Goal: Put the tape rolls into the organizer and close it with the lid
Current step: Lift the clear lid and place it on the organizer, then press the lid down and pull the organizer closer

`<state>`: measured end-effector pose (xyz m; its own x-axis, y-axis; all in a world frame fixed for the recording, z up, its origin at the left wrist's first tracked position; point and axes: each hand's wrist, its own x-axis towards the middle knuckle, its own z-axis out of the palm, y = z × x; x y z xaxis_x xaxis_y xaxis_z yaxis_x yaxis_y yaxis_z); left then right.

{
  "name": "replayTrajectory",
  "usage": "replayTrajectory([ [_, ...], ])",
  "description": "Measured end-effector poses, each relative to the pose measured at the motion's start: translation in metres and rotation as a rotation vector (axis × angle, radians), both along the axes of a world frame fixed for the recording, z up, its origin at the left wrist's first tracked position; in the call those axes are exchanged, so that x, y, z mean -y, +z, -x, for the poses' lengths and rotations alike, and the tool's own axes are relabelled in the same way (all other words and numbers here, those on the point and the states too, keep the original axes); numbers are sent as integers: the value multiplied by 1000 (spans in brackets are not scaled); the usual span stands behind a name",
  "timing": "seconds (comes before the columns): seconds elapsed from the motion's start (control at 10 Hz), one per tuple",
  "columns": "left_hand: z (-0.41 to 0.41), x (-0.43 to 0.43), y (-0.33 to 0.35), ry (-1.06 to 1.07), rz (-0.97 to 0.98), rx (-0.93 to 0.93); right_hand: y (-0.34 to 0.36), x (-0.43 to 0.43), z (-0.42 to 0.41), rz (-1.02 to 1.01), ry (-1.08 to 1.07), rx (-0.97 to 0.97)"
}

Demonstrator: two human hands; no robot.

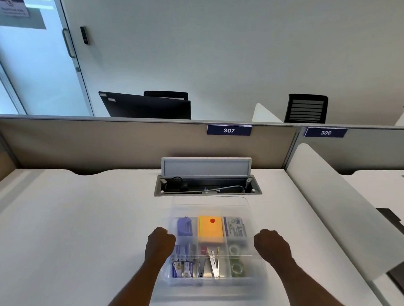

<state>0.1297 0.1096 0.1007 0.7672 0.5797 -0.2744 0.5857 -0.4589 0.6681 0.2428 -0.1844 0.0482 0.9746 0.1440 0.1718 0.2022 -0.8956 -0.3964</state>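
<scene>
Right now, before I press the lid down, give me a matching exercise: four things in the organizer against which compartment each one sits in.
Things:
1. tape rolls
2. orange sticky notes
3. purple stapler
4. metal clips

Places:
A. far left compartment
B. near middle compartment
C. near right compartment
D. far middle compartment

Pairs: 1-C, 2-D, 3-A, 4-B

Both hands, left and right, hold the clear lid over the organizer.
</scene>
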Motion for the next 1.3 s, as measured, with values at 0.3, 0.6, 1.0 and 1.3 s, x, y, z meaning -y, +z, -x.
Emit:
replayTrajectory([
  [0.3, 13, -3, -11, 42, 46, 37, 70, -20, 51, 200, -179, -379],
  [0.6, 24, -2, -15, 33, 245, 8, 62, -15, 53, 194, -182, -380],
  [1.0, 30, -9, -24, 134, 718, -169, 53, -14, 57, -35, -245, -531],
  [1.3, 43, -11, -33, 168, 754, -72, 55, -8, 58, -82, -208, -598],
])
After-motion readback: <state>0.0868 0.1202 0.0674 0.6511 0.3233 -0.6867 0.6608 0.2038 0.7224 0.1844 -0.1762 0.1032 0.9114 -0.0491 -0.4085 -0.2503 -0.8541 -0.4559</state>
